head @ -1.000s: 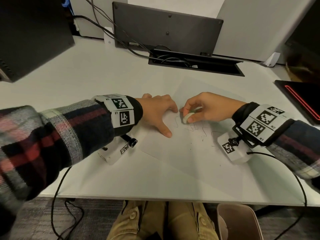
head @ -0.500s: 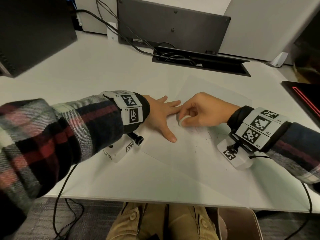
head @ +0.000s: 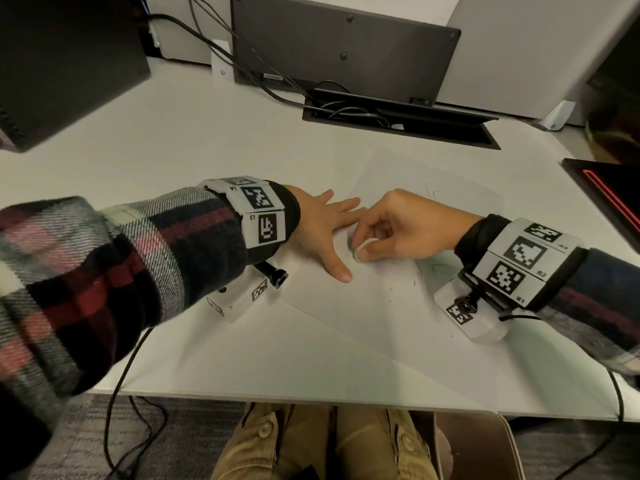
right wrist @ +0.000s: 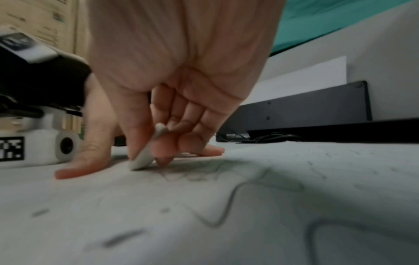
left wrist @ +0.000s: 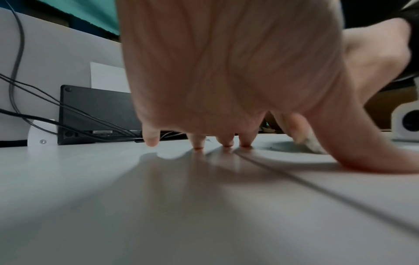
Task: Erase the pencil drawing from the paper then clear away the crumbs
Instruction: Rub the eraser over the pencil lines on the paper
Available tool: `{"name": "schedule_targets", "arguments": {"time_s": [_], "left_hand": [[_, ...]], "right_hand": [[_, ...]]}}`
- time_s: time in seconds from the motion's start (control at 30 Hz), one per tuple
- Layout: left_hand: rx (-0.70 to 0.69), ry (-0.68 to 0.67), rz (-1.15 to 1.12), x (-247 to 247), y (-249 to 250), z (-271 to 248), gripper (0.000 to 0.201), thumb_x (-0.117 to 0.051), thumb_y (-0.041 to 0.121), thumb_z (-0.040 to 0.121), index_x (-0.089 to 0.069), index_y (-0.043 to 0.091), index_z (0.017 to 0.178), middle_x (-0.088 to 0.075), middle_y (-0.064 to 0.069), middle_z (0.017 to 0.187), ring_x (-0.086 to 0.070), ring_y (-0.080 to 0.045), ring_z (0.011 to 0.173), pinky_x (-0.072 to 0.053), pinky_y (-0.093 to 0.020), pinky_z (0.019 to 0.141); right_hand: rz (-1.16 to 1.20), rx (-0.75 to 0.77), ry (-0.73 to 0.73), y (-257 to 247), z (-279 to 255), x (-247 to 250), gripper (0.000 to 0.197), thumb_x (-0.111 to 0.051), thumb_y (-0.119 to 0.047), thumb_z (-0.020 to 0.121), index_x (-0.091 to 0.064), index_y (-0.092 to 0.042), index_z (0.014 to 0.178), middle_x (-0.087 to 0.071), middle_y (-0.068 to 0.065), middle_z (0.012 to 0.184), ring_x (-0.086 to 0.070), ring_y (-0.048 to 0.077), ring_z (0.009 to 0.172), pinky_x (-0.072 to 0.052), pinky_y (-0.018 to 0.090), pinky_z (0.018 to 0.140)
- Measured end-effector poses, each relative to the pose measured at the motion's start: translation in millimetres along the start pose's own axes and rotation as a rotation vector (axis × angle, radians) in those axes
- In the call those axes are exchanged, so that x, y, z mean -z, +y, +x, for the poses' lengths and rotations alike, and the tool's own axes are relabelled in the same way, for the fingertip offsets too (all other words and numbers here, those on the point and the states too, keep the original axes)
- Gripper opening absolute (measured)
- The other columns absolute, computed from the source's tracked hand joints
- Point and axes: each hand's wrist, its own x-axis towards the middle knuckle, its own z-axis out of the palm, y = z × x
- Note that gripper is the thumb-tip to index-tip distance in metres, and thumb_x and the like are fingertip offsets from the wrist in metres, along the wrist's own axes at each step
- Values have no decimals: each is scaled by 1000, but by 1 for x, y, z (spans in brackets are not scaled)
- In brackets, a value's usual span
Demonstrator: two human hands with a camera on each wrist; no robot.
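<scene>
A white sheet of paper [head: 391, 327] lies on the white desk with faint pencil lines [right wrist: 222, 213] and dark eraser crumbs [head: 414, 283] on it. My right hand [head: 398, 226] pinches a small white eraser [head: 363, 249] between thumb and fingers, its tip pressed on the paper [right wrist: 145, 159]. My left hand [head: 322, 230] lies flat at the paper's left edge, fingers straight and spread, thumb [head: 341, 270] just left of the eraser. From the left wrist, the fingertips [left wrist: 226, 143] press the sheet.
A black monitor back [head: 343, 46] and an open cable tray [head: 398, 119] with cables stand behind the paper. A dark box [head: 62, 64] sits at the far left, a black device with a red line [head: 609, 192] at the right. The desk's front edge [head: 311, 400] is near my knees.
The right hand has slid the eraser back and forth over the lines near the left thumb. The left hand's fingers went from curled to straight and flat on the sheet.
</scene>
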Motion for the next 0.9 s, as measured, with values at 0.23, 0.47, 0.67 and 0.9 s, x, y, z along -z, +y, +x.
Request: {"name": "schedule_targets", "arguments": {"time_s": [0.23,0.47,0.67,0.9], "left_hand": [[-1,-7,-7,-1,-1,2,108,-62,70,67,10,47,143,22,25,151,23,-13,141,5,-50,112],[-6,-16,-1,-1,-3,3,111,-63,71,64,12,48,143,24,25,150,26,-14,140,8,-52,111],[6,-21,9,-2,-4,3,113,-62,73,63,14,49,142,25,26,149,29,-16,139,8,-52,111],[8,-21,22,-1,-2,2,110,-62,72,65,13,47,143,24,23,151,28,-18,140,9,-51,112]], "right_hand": [[-16,25,31,-2,4,-1,7,-70,-16,81,-72,-12,87,-59,-12,62,-53,-8,54,-38,6,54],[-8,23,62,-2,5,-2,10,-69,-16,81,-72,-11,89,-60,-9,64,-53,-8,54,-38,7,54],[-65,-1,141,1,9,-4,11,-67,-16,83,-72,-9,90,-56,-16,62,-52,-11,58,-37,5,55],[-31,41,110,-5,6,-6,10,-70,-16,81,-73,-9,87,-57,-17,57,-54,-8,54,-37,5,54]]}}
